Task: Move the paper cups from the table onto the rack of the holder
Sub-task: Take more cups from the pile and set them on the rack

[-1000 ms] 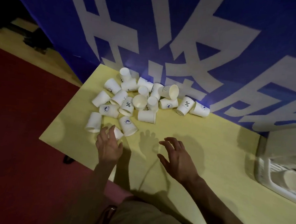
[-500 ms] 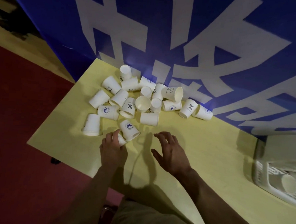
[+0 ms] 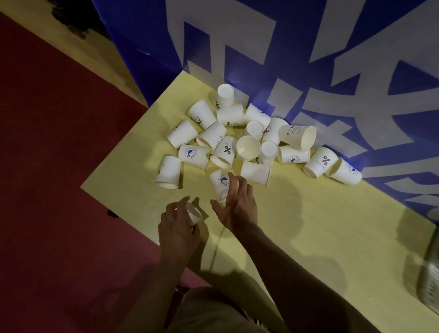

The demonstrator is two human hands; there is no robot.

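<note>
— What are the hands doing?
— The left hand (image 3: 178, 222) has its fingers curled round a small white paper cup (image 3: 193, 214), holding it near the front edge of the pale yellow tabletop (image 3: 324, 235). The right hand (image 3: 238, 205) is spread, fingers straight and apart, its fingertips (image 3: 231, 178) reaching over a white paper cup with a blue round logo (image 3: 220, 184) that lies on its side; I cannot tell whether they touch it.
— And the other cups?
— A heap of white paper cups (image 3: 252, 142) lies tumbled at the back of the tabletop, against the blue banner with large white characters (image 3: 320, 57). Most lie on their sides, a few sit mouth up, some printed with a percent sign.
— The holder?
— A white plastic rack (image 3: 436, 274), blurred, sits at the right edge, well apart from the heap.
— Beyond that?
— Dark red floor (image 3: 47, 182) to the left.
</note>
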